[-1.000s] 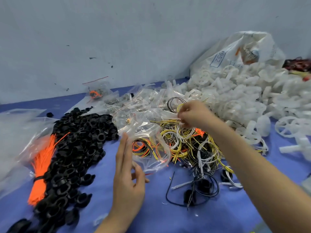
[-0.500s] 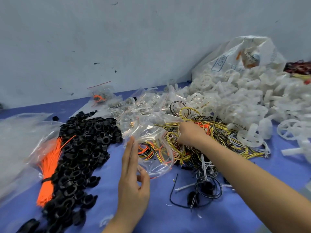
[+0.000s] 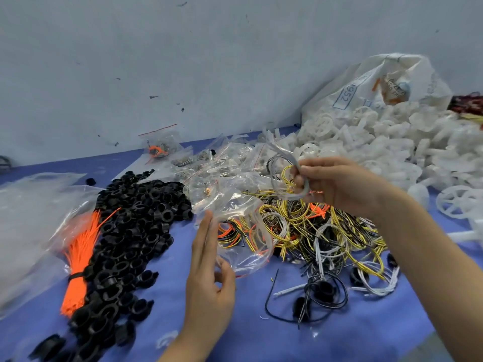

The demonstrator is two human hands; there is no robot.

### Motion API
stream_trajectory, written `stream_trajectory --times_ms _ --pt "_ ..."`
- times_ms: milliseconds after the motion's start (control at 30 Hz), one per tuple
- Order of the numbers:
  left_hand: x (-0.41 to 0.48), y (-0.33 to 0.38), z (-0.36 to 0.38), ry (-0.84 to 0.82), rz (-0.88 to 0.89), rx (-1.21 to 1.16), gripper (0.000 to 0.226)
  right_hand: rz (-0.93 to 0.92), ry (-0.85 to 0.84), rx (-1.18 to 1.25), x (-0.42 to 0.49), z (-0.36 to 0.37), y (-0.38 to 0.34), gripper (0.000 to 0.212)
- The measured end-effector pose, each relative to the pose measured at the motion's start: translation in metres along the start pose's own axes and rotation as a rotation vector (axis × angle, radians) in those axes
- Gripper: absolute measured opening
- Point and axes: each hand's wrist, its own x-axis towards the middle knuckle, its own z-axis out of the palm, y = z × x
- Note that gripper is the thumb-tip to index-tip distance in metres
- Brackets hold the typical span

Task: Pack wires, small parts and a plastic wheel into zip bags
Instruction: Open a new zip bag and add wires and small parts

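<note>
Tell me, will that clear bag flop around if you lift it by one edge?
Probably floppy: the clear bag looks thin and crumpled, sagging where the left hand pinches it. Likely light too, holding only a few wires, and perhaps slippery, since it's glossy.

bare blue table nearside, wire tangle beyond

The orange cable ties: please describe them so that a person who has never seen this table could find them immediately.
Start at the long heap of black plastic rings on the left half of the blue table. Along the heap's left edge, partly on a clear plastic sheet, lies the bundle of orange cable ties. It is the only large bright orange thing there, straight strands cinched by a black band near the lower end.
</note>
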Motion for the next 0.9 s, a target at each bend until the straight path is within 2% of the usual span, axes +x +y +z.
stream_trajectory --times_ms 100,167,200,267,333,433,533,600,667,733,800,833,867,900 --pt "-0.001 0.003 -0.001 -0.002 0.041 -0.012 0.079 0.16 -0.434 0.018 -0.012 0.022 0.007 0.015" --pt "-0.002 0.006 -0.002 -0.008 0.127 0.016 0.085 0.2 -0.506 -0.161 -0.011 0.044 0.023 0.018" --pt "-0.002 0.006 -0.002 -0.013 0.176 0.037 0.088 0.204 -0.468 -0.255 -0.007 0.054 0.031 0.021" --pt "-0.004 0.005 -0.001 -0.028 0.2 0.053 0.088 0.181 -0.266 -0.357 -0.001 0.068 0.044 0.027" --pt "-0.004 0.004 -0.002 -0.035 0.175 0.066 0.085 0.161 -0.075 -0.325 0.003 0.077 0.054 0.031" --pt "-0.002 0.005 -0.004 -0.035 0.262 0.141 0.068 0.11 0.047 -0.368 0.006 0.094 0.065 0.038" --pt "0.0 0.011 -0.001 -0.055 0.355 0.214 0.058 0.058 0.014 -0.709 0.005 0.103 0.067 0.029" --pt "0.0 0.01 0.001 -0.056 0.342 0.226 0.059 0.024 -0.062 -0.818 -0.002 0.108 0.066 0.036" --pt "0.0 0.006 -0.001 -0.042 0.338 0.226 0.059 -0.04 -0.142 -0.876 -0.014 0.11 0.057 0.018" --pt "0.002 0.004 -0.005 -0.035 0.326 0.218 0.059 -0.05 -0.247 -0.833 -0.028 0.095 0.037 0.025" --pt "0.003 0.005 -0.006 -0.015 0.292 0.199 0.061 -0.013 -0.28 -0.617 -0.04 0.067 0.01 0.021" --pt "0.003 0.004 -0.004 -0.005 0.291 0.182 0.06 -0.029 -0.185 -0.484 -0.042 0.045 0.0 0.019" --pt "0.001 0.003 -0.002 -0.002 0.297 0.164 0.059 -0.063 -0.005 -0.382 -0.039 0.019 -0.005 0.017" --pt "0.0 0.001 0.0 -0.001 0.304 0.15 0.057 -0.103 0.246 -0.39 -0.033 -0.012 -0.004 0.016"
